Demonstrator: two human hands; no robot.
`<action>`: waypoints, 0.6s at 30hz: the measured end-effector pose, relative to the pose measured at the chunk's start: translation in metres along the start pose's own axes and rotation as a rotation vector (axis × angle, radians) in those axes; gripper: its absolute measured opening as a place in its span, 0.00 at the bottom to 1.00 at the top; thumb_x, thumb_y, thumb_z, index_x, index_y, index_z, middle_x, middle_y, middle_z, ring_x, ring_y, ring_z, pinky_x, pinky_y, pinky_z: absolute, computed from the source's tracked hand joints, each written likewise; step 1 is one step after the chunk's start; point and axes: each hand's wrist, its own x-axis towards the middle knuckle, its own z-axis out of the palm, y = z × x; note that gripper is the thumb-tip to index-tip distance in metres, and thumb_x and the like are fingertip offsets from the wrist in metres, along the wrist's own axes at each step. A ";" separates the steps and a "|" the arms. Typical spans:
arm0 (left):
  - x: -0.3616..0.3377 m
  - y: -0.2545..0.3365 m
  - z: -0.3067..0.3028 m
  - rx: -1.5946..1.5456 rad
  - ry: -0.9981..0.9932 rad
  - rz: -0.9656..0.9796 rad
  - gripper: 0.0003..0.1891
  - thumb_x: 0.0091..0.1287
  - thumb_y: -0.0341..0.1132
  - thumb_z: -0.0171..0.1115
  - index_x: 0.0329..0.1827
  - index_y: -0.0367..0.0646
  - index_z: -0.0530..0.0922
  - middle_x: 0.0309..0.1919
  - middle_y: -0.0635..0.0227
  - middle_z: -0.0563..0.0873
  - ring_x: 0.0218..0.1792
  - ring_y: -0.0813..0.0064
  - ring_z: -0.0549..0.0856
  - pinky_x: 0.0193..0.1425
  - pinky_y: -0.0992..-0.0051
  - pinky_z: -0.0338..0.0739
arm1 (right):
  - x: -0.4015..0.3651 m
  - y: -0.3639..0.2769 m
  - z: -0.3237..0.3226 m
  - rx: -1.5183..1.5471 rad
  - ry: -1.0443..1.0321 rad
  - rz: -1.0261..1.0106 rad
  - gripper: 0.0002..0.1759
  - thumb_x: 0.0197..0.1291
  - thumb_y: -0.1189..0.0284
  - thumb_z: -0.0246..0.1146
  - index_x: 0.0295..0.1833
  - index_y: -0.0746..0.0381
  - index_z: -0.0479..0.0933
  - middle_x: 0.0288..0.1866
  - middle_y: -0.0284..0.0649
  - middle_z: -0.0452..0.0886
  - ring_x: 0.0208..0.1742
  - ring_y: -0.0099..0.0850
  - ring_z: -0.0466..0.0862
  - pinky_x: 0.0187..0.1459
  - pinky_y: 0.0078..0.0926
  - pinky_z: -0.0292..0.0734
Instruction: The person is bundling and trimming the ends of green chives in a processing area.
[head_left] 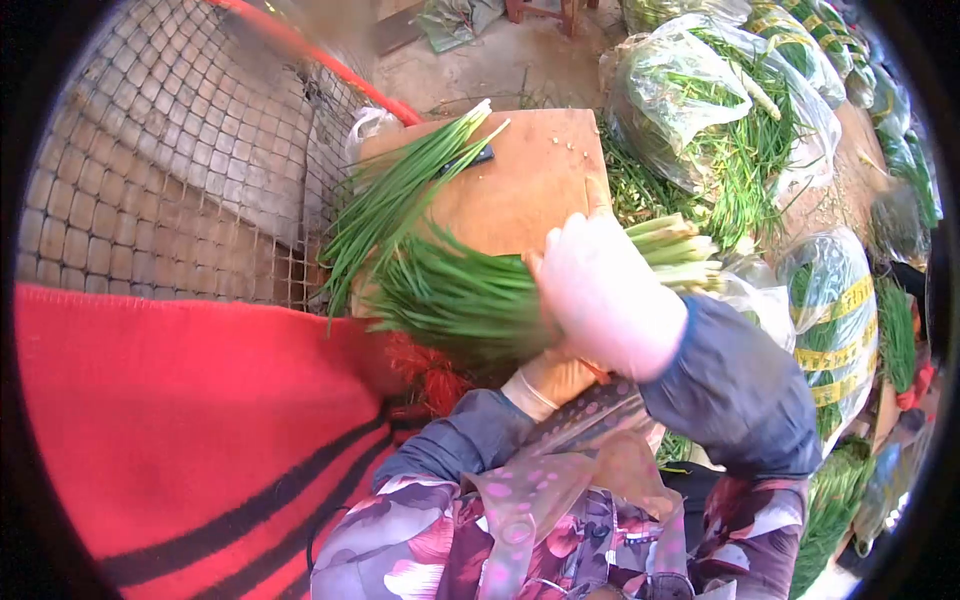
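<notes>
A thick bunch of chives [460, 295] lies across the near edge of a wooden board [540, 180], its leaves pointing left and its pale stalk ends [680, 250] to the right. My right hand [590, 280], mostly covered by a pale pink sleeve cover, reaches over the bunch; its fingers are bent around the stalks. Below the bunch, close to my body, is my left hand [562, 378] in an orange glove. Its fingers are closed near a small orange-red strip and partly hidden by my right forearm. Loose chives [410, 190] lie on the board's left side, over a small dark object [468, 162].
A wire mesh panel [170, 160] with a red bar stands at left, above a red cloth [190, 420] with black stripes. Plastic bags of greens [680, 110] crowd the right side. One bag [835, 320] shows yellow printed tape. Plant scraps lie beside the board.
</notes>
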 end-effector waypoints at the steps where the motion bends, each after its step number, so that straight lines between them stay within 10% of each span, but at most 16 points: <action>1: -0.010 -0.003 0.005 0.023 -0.047 0.019 0.35 0.62 0.43 0.68 0.70 0.46 0.63 0.64 0.63 0.73 0.64 0.64 0.73 0.65 0.57 0.70 | -0.009 -0.012 -0.019 -0.025 -0.052 0.000 0.36 0.37 0.50 0.75 0.51 0.61 0.77 0.37 0.39 0.78 0.45 0.36 0.78 0.49 0.37 0.70; 5: -0.016 0.018 0.021 0.328 -0.058 0.032 0.35 0.61 0.41 0.69 0.70 0.46 0.63 0.64 0.62 0.73 0.64 0.64 0.72 0.65 0.58 0.70 | -0.064 -0.013 -0.062 0.036 -0.039 0.081 0.46 0.34 0.53 0.77 0.62 0.59 0.71 0.45 0.41 0.78 0.52 0.39 0.79 0.64 0.45 0.62; 8: 0.008 0.065 0.036 0.723 -0.072 0.067 0.36 0.60 0.41 0.69 0.70 0.46 0.63 0.65 0.62 0.73 0.64 0.64 0.72 0.65 0.58 0.71 | -0.080 -0.003 -0.049 0.109 0.291 0.118 0.54 0.30 0.56 0.79 0.67 0.61 0.65 0.55 0.47 0.76 0.56 0.44 0.78 0.64 0.45 0.63; 10: 0.034 0.102 0.051 1.052 -0.146 0.085 0.36 0.60 0.40 0.70 0.70 0.46 0.62 0.65 0.62 0.73 0.64 0.64 0.72 0.65 0.59 0.71 | -0.064 0.020 -0.025 0.392 0.878 0.073 0.63 0.23 0.57 0.80 0.71 0.63 0.58 0.58 0.50 0.74 0.56 0.48 0.76 0.55 0.41 0.73; 15: 0.102 0.179 0.059 1.602 -0.405 0.174 0.37 0.59 0.39 0.71 0.70 0.45 0.62 0.65 0.62 0.72 0.64 0.64 0.72 0.64 0.59 0.72 | 0.003 0.042 0.042 0.841 1.039 0.167 0.69 0.21 0.60 0.83 0.73 0.64 0.52 0.62 0.54 0.70 0.64 0.49 0.71 0.63 0.39 0.68; 17: 0.124 0.184 0.022 1.455 0.142 -0.616 0.36 0.56 0.44 0.72 0.66 0.41 0.68 0.65 0.62 0.74 0.63 0.61 0.73 0.63 0.63 0.74 | 0.029 0.035 0.110 1.035 1.076 0.120 0.70 0.27 0.60 0.83 0.75 0.64 0.46 0.69 0.52 0.63 0.68 0.45 0.66 0.68 0.36 0.61; 18: 0.131 0.181 0.007 1.482 0.126 -0.606 0.36 0.56 0.44 0.72 0.66 0.41 0.68 0.65 0.62 0.74 0.63 0.61 0.73 0.63 0.63 0.74 | 0.045 0.040 0.142 1.092 1.047 0.115 0.70 0.31 0.61 0.82 0.75 0.65 0.42 0.74 0.50 0.56 0.71 0.42 0.62 0.72 0.35 0.57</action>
